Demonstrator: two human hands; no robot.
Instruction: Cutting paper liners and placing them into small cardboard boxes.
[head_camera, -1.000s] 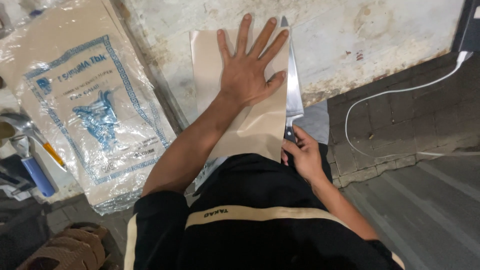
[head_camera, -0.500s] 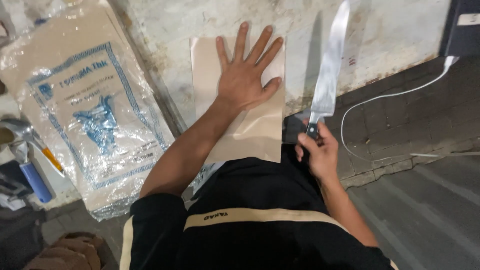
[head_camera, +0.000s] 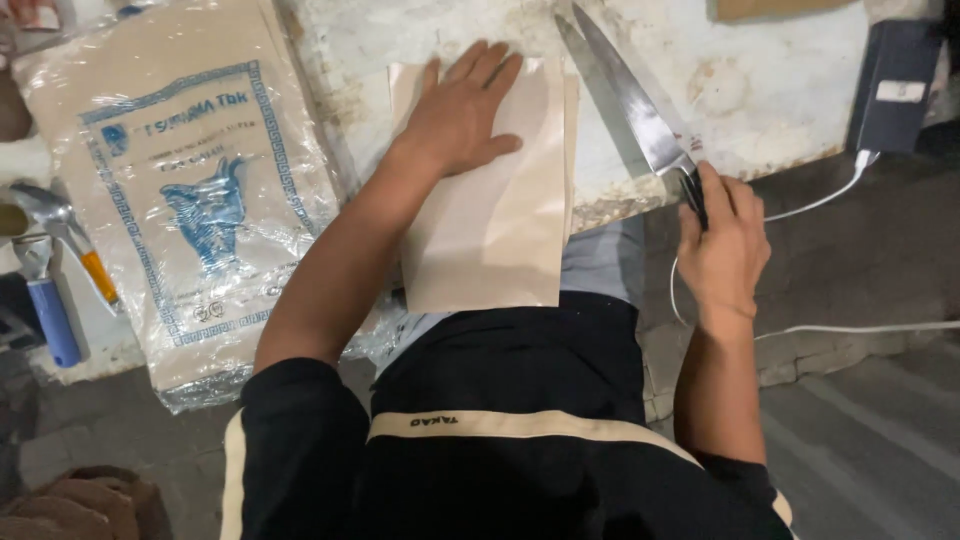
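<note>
My left hand (head_camera: 462, 112) lies flat, fingers together, on a stack of beige paper sheets (head_camera: 495, 235) that rests on a worn white board (head_camera: 760, 90) and hangs over its near edge. My right hand (head_camera: 722, 240) grips the dark handle of a long steel kitchen knife (head_camera: 630, 100). The blade lies low over the board to the right of the paper, its tip pointing up and left, apart from the paper's edge.
A clear plastic bag of paper with blue print (head_camera: 190, 200) lies at left. Beside it are a hammer (head_camera: 60, 230) and a blue-handled tool (head_camera: 50, 320). A dark box (head_camera: 895, 85) with a white cable (head_camera: 850, 325) sits at right.
My right hand lifted the knife off the paper's right edge, swung it out to the right, then lowered the blade over the board. My left hand's fingers closed together on the paper.
</note>
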